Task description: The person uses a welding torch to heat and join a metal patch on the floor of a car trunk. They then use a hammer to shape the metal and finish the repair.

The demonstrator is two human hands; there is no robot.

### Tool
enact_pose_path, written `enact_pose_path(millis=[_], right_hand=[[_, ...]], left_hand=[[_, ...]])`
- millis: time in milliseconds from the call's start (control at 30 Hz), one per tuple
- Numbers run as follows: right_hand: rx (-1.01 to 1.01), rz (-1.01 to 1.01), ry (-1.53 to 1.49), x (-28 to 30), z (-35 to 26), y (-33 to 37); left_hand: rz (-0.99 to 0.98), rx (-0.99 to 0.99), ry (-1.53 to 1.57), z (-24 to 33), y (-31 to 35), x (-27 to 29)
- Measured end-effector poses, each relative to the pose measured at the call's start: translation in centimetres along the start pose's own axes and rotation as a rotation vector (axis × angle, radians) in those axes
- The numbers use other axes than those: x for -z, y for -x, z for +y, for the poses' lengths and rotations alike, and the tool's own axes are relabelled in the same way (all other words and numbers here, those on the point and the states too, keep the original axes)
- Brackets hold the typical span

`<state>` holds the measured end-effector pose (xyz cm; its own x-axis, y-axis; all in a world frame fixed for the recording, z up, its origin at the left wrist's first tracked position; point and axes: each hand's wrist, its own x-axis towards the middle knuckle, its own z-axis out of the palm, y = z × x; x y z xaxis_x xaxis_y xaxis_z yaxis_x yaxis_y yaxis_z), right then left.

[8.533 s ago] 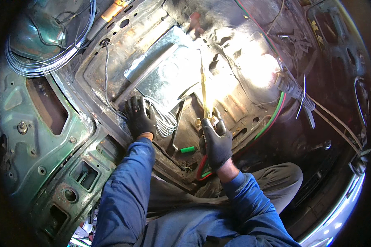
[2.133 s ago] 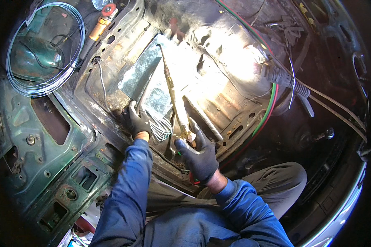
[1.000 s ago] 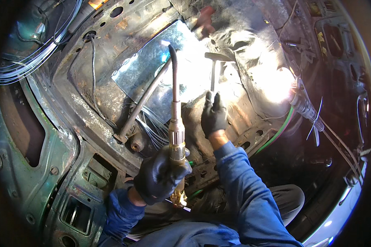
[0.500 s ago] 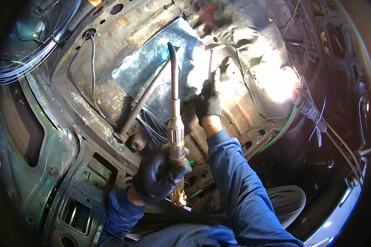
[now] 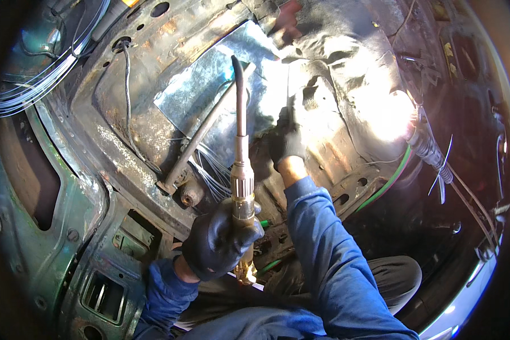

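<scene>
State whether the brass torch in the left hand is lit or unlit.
Unlit, as far as shown: the torch, gripped in the left hand, shows no flame at its curved tip.

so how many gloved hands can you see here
2. The left hand, low in the middle, grips the brass torch. The right hand, above it, presses on the rusty floor pan. No others show.

rusty car floor [image 5: 124, 122] | shiny metal sheet [image 5: 209, 90] at middle | steel bar [image 5: 201, 139] leaning across sheet | thin wires [image 5: 209, 173] beside bar
</scene>
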<state>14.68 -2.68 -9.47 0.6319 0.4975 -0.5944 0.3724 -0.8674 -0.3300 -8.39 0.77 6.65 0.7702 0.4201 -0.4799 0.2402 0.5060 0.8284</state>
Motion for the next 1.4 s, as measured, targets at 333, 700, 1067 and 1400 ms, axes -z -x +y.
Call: enact_pose_path(millis=[333,700,1067,1400], right_hand=[[0.146,0.125,-0.028,-2.4,3.4,-2.6],[0.097,0.161,0.052,0.7,-0.6,-0.6],[-0.213,0.241,-1.172,-0.2,-1.3,0.9],[-0.199,0.275,-0.870,-4.5,1.4,-3.5]], left_hand=[[0.026,0.031,-0.013,0.2,0.1,-0.4],[-0.007,0.041,-0.021,0.0,0.1,0.1],[-0.007,0.039,-0.029,-0.2,0.3,0.3],[-0.028,0.027,-0.040,-0.1,0.0,0.1]])
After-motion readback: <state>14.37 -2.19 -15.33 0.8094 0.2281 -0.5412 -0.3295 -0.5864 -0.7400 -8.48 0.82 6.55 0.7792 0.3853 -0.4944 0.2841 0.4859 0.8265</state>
